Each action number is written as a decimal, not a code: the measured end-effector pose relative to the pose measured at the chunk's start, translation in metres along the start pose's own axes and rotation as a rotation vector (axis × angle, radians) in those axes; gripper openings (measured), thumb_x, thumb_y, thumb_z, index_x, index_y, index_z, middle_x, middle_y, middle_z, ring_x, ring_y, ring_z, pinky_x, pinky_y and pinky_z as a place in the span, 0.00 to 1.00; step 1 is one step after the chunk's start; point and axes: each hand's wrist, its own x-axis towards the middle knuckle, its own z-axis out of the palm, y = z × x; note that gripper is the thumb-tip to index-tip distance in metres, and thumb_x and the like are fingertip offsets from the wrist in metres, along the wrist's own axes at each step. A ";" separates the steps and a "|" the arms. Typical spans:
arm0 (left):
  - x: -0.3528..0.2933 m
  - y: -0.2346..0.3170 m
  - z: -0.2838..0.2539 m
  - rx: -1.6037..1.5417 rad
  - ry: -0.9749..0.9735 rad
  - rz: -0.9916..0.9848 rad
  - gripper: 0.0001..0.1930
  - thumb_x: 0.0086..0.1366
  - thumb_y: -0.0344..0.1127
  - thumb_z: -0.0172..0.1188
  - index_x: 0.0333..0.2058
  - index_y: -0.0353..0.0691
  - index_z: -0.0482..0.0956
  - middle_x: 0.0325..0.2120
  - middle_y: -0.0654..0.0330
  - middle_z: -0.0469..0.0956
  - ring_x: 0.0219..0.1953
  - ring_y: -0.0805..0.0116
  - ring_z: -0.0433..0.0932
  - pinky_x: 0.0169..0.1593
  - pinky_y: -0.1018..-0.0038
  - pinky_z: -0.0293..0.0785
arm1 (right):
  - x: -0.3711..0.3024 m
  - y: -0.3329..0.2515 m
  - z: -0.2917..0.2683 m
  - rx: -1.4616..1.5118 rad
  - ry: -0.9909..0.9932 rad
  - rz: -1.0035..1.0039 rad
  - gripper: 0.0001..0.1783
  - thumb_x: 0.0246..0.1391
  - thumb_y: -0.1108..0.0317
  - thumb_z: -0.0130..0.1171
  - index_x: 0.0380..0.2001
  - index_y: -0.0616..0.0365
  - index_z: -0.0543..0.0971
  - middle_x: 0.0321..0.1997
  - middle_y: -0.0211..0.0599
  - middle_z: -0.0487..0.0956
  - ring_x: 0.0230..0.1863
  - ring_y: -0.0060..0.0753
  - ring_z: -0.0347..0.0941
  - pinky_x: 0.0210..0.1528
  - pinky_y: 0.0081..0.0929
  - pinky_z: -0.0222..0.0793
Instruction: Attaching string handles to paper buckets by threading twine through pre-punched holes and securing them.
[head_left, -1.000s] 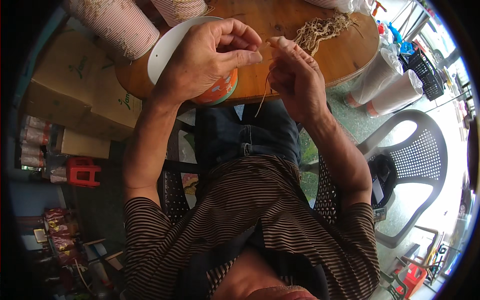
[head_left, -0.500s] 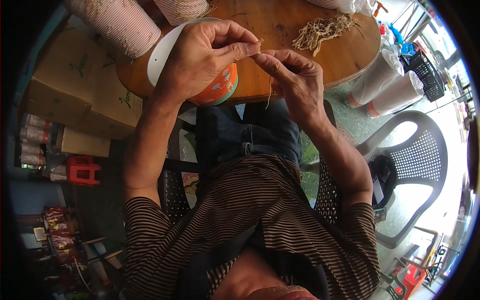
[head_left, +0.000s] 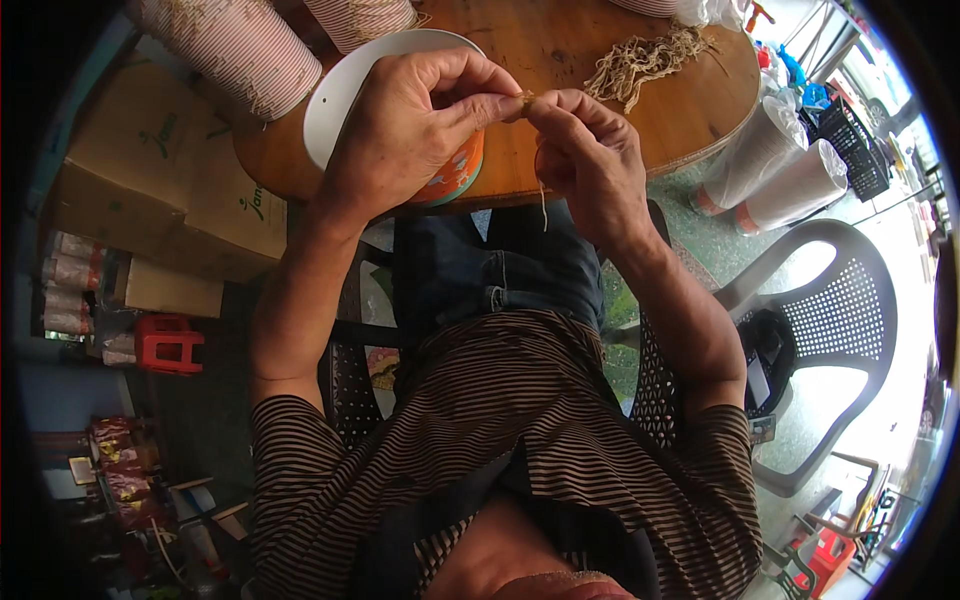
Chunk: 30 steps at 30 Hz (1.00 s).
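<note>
Above the table edge, my left hand (head_left: 405, 130) and my right hand (head_left: 597, 155) meet fingertip to fingertip. Both are closed in a pinch on a thin beige string (head_left: 544, 208), whose loose end hangs below my right hand. A small knotted-looking bit of it shows between the fingertips. Behind my left hand and forearm is a paper bucket (head_left: 461, 170), orange with a teal rim outside and white within, tilted on its side. A small hole shows in its white inner wall. My left hand covers much of the bucket, so whether it touches it I cannot tell.
A loose heap of beige strings (head_left: 648, 66) lies on the wooden table (head_left: 560, 50). Stacks of striped paper buckets (head_left: 240, 55) stand at the far left. Cardboard boxes (head_left: 130, 150) are left, a grey plastic chair (head_left: 830, 300) right, and wrapped stacks (head_left: 795, 190) beyond it.
Both hands stay together at the string, with the pinch shifted slightly right. The bucket has moved a little to the right and up.
</note>
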 end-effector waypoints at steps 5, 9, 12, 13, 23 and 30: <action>-0.001 0.001 0.002 0.041 0.060 0.017 0.06 0.69 0.26 0.64 0.42 0.30 0.82 0.35 0.61 0.85 0.40 0.77 0.83 0.49 0.81 0.79 | -0.002 -0.007 0.011 -0.169 0.012 0.023 0.11 0.63 0.61 0.68 0.38 0.58 0.86 0.23 0.18 0.76 0.19 0.06 0.63 0.20 0.12 0.56; 0.001 -0.001 0.000 0.055 0.055 0.041 0.05 0.69 0.26 0.64 0.41 0.30 0.83 0.35 0.61 0.85 0.40 0.78 0.83 0.48 0.81 0.79 | -0.001 -0.005 0.010 -0.244 0.051 -0.004 0.12 0.63 0.59 0.68 0.39 0.57 0.86 0.21 0.17 0.74 0.19 0.06 0.62 0.20 0.12 0.55; 0.002 -0.001 0.000 0.088 0.070 0.031 0.06 0.69 0.26 0.64 0.41 0.30 0.83 0.34 0.62 0.84 0.40 0.78 0.83 0.48 0.81 0.79 | 0.003 0.000 0.005 -0.089 0.024 0.017 0.13 0.62 0.58 0.69 0.40 0.57 0.86 0.21 0.16 0.74 0.19 0.06 0.61 0.20 0.12 0.54; 0.002 -0.001 0.001 0.074 0.072 0.029 0.06 0.69 0.26 0.64 0.41 0.30 0.83 0.34 0.62 0.84 0.39 0.78 0.83 0.48 0.81 0.79 | 0.003 0.000 0.002 -0.091 0.022 0.016 0.13 0.62 0.58 0.69 0.40 0.57 0.86 0.21 0.16 0.74 0.19 0.06 0.61 0.20 0.12 0.54; 0.002 -0.001 -0.001 0.133 0.095 0.089 0.04 0.67 0.27 0.66 0.38 0.32 0.84 0.34 0.63 0.84 0.38 0.77 0.82 0.47 0.81 0.78 | -0.001 -0.003 0.013 -0.250 0.040 -0.016 0.12 0.62 0.61 0.69 0.42 0.58 0.86 0.24 0.17 0.78 0.19 0.05 0.62 0.21 0.11 0.55; -0.001 -0.002 -0.001 0.047 0.096 0.032 0.05 0.68 0.26 0.65 0.40 0.30 0.83 0.33 0.63 0.83 0.39 0.78 0.81 0.47 0.80 0.78 | 0.005 0.000 0.005 0.122 -0.019 0.113 0.08 0.63 0.65 0.67 0.41 0.57 0.84 0.19 0.15 0.69 0.17 0.06 0.56 0.20 0.12 0.52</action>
